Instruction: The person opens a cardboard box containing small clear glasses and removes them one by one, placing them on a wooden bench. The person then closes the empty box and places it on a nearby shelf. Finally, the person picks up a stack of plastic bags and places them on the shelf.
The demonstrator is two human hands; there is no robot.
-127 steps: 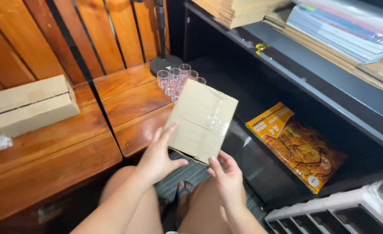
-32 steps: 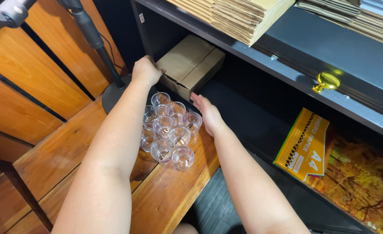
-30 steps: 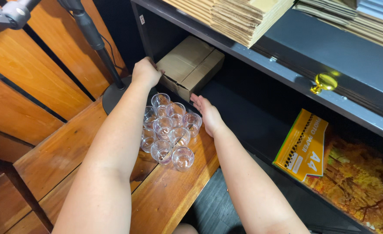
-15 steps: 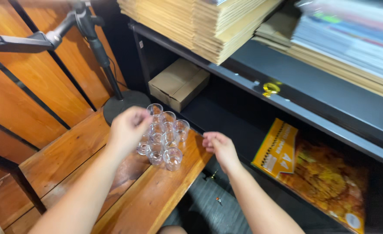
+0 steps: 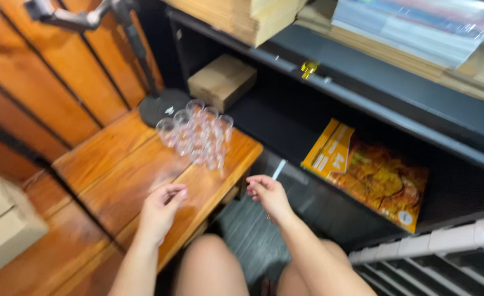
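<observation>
On the wooden bench [image 5: 116,181], the little clear cups [image 5: 197,131] look light and breakable; hold their sides. Left hand [image 5: 160,211] and right hand [image 5: 269,194] hover empty, fingers loosely curled.

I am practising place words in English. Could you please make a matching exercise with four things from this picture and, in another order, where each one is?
Things:
1. clear plastic cups
2. small cardboard box
3. orange paper pack
4. left hand

Places:
A. leaning inside the black lower shelf, at the right
B. over the near part of the wooden bench
C. clustered on the wooden bench
D. inside the black shelf, behind the cups

Pairs: 1-C, 2-D, 3-A, 4-B
</observation>
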